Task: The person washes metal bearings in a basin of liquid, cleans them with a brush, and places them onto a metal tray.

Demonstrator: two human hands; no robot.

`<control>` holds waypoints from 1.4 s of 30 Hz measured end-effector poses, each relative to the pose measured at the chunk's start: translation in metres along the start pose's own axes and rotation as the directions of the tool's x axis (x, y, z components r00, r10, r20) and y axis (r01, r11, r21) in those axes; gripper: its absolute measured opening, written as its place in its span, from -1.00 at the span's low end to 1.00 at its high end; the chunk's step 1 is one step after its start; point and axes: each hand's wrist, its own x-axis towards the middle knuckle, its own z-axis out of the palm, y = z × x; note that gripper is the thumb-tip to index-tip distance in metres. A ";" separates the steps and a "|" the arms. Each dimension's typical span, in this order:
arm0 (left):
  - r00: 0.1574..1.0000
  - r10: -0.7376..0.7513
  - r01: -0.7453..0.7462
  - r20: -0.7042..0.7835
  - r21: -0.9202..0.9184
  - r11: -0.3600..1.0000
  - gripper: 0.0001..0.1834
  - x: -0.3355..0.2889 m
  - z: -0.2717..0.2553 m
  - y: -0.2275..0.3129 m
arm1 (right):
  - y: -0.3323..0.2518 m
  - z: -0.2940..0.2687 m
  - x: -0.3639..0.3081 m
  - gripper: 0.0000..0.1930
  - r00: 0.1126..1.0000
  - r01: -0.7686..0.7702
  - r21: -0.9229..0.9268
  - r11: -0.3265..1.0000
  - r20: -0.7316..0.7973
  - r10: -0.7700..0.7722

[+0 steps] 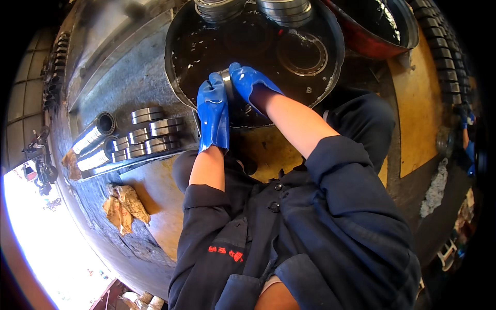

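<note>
In blue rubber gloves, my left hand (213, 111) and my right hand (249, 83) close from both sides on a shiny steel bearing ring (227, 82). It is held over the near side of a wide round pan (169, 67) of dark liquid; the fingers cover much of it. A large bearing ring (324, 58) lies in the liquid to the right of my hands. Two stacks stand at the pan's far side: a left bearing stack (219, 11) and a right bearing stack (285, 13).
Left of the pan, several bearings (150, 138) are stacked on a tray beside rolls of rings (95, 133). Crumpled brown paper (125, 208) lies nearer me. A red drum (369, 44) borders the pan at right. Another person's blue glove (470, 150) shows at the far right.
</note>
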 end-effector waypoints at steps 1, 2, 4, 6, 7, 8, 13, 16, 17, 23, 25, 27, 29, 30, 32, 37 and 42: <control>1.000 -0.017 0.017 0.025 0.015 1.000 -0.36 0.002 0.000 0.003 | 0.003 0.001 0.015 -0.43 0.995 -0.073 0.088 0.993 -0.054 0.078; 0.998 -0.035 0.034 0.049 0.031 0.999 -0.36 0.004 0.000 0.004 | 0.012 -0.001 0.029 -0.43 0.999 -0.032 0.046 0.998 -0.033 0.034; 0.985 -0.096 0.099 0.142 -0.017 0.995 -0.30 0.015 0.000 -0.007 | 0.032 -0.006 0.047 -0.42 0.998 0.040 0.021 0.999 0.043 -0.041; 0.988 -0.090 0.086 0.125 0.037 0.996 -0.29 0.019 0.005 -0.001 | 0.046 -0.017 0.049 -0.42 0.992 0.072 0.038 0.997 0.104 -0.076; 0.979 -0.075 0.087 0.188 -0.055 0.995 -0.33 0.017 0.005 0.001 | 0.053 -0.023 0.050 -0.42 0.989 0.082 0.051 0.995 0.122 -0.088; 0.976 -0.067 0.094 0.205 -0.125 0.988 -0.35 0.025 0.009 -0.009 | 0.054 -0.026 0.046 -0.42 0.986 0.091 0.071 0.993 0.137 -0.100; 0.971 -0.106 0.155 0.214 -0.228 0.961 -0.41 0.051 -0.001 -0.044 | 0.031 -0.034 -0.028 -0.46 0.981 0.115 0.368 0.923 0.102 -0.163; 0.986 -0.047 0.066 0.158 -0.119 0.991 -0.41 0.036 0.008 -0.023 | 0.057 -0.034 -0.015 -0.29 0.989 0.116 -0.037 0.993 0.101 -0.112; 0.996 -0.023 0.028 0.080 -0.055 0.998 -0.40 0.026 0.002 -0.020 | 0.051 -0.015 -0.025 -0.18 0.997 0.082 0.011 0.997 -0.007 -0.082; 0.981 0.189 -0.156 -0.053 0.370 0.916 -0.29 -0.015 -0.021 0.015 | 0.029 0.027 -0.044 -0.16 0.968 -0.034 -0.262 0.965 -0.248 -0.033; 0.979 0.201 -0.189 0.022 0.451 0.872 -0.18 -0.033 -0.021 0.025 | 0.048 0.025 -0.022 -0.09 0.955 0.016 -0.284 0.959 -0.279 -0.098; 0.964 0.244 -0.257 0.104 0.598 0.759 0.05 -0.036 -0.013 0.023 | 0.090 0.004 0.012 -0.19 0.977 0.209 0.146 0.967 -0.066 -0.202; 0.958 0.238 -0.283 0.161 0.670 0.686 0.12 -0.041 0.003 0.013 | 0.113 -0.018 0.024 -0.51 0.970 0.080 0.495 0.865 0.160 -0.181; 0.960 0.247 -0.270 0.133 0.683 0.679 0.14 -0.044 0.004 0.007 | 0.112 -0.012 0.027 -0.51 0.971 0.070 0.470 0.880 0.169 -0.168; 0.963 0.249 -0.259 0.107 0.625 0.736 0.08 -0.043 0.009 0.000 | 0.108 -0.009 0.028 -0.52 0.978 0.050 0.416 0.908 0.165 -0.129; 0.997 0.063 -0.074 0.041 0.665 0.744 -0.04 -0.026 0.010 -0.011 | 0.062 0.017 -0.006 -0.03 0.987 0.021 0.131 0.991 -0.162 0.000; 0.988 0.022 -0.097 0.150 0.512 0.854 -0.13 0.001 -0.024 0.004 | 0.046 0.050 0.009 -0.10 0.954 -0.051 0.104 0.993 -0.290 0.079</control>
